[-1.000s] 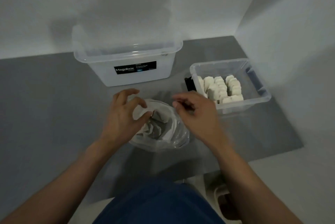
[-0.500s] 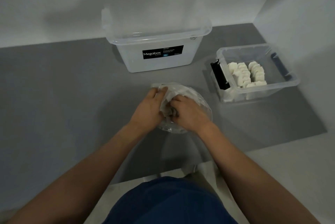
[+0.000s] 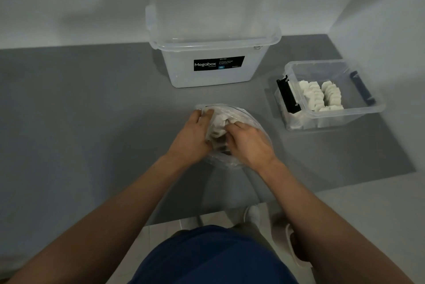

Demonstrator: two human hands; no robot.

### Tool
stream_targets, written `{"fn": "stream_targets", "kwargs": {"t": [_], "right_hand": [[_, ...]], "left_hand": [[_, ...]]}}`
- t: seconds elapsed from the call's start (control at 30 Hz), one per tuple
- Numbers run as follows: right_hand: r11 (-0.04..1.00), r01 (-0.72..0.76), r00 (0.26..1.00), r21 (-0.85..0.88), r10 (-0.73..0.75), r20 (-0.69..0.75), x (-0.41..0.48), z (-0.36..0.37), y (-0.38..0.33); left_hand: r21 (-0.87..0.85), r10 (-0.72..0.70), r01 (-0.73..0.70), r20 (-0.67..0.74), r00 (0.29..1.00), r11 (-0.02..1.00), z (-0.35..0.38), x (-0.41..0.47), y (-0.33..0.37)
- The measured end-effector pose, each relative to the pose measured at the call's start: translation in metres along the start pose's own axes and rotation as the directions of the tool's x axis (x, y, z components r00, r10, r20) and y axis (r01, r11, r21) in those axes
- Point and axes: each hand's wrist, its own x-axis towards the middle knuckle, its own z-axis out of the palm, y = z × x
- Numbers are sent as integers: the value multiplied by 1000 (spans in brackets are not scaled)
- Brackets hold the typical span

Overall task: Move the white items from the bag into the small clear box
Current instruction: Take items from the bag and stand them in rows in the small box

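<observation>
Bag (image 3: 251, 122) looks thin, slippery; left hand (image 3: 190, 136) grips its rim, right hand (image 3: 250, 143) curls round soft, light white items (image 3: 218, 125), best pinched gently by their sides

The fingertips of the right hand (image 3: 249, 143) are buried inside the bag (image 3: 254, 121) (covering most white items (image 3: 218, 125)); the label (image 3: 219, 63) behind the bag has unreadable fine print.

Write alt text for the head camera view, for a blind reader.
Seen from above, a person's left hand grips the rim of a clear bag on a grey table while the right hand reaches in among white items. To the right, a small clear box holds rows of white pieces; a larger Megabox bin stands behind.
</observation>
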Motion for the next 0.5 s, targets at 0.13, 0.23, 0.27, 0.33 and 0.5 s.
{"fn": "stream_targets", "kwargs": {"t": [0.13, 0.23, 0.27, 0.33, 0.5], "right_hand": [[988, -57, 994, 145, 70, -85, -7, -19, 11], [881, -206, 963, 425, 259, -70, -9, -40, 22], [805, -244, 947, 541, 318, -47, -10, -49, 25], [616, -267, 919, 741, 394, 3, -11, -67, 27], [293, -167, 909, 942, 416, 32, -15, -95, 25]], "left_hand": [[14, -42, 41, 88, 995, 999, -7, 1, 8], [-16, -44, 46, 91, 995, 999, -21, 0, 24], [-55, 2, -1, 22, 1000, 998, -26, -1, 32], [-132, 105, -124, -142, 984, 983, -35, 2, 47], [-663, 75, -76, -30, 997, 745, -45, 17, 96]]}}
